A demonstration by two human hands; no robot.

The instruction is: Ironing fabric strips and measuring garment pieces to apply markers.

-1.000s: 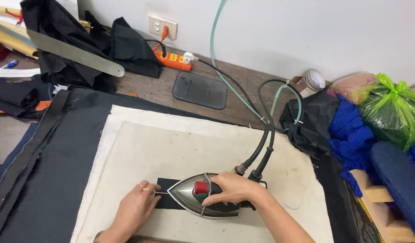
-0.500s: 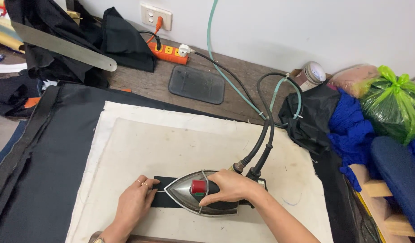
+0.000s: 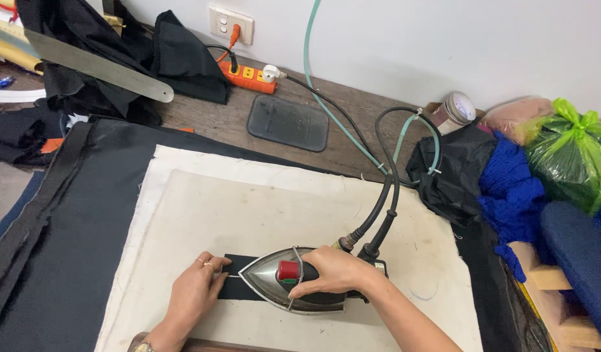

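My right hand [image 3: 333,270] grips the handle of a silver steam iron [image 3: 274,280] with a red button. The iron lies flat on a small strip of black fabric [image 3: 234,287], its tip pointing left. My left hand [image 3: 195,290] rests flat on the left end of that strip, fingertips just short of the iron's tip. Both lie on a cream pressing cloth [image 3: 261,215] spread over dark fabric. Black hoses [image 3: 382,202] run from the back of the iron toward the wall.
A grey rubber iron rest [image 3: 287,122] lies on the wooden table behind the cloth. An orange power strip [image 3: 248,75] sits below a wall socket. A long metal ruler [image 3: 92,62] lies over black cloth at left. Blue fabric [image 3: 515,195] and a green bag [image 3: 571,153] are piled right.
The view has shifted slightly; the iron and both hands stay in nearly the same place on the black strip.
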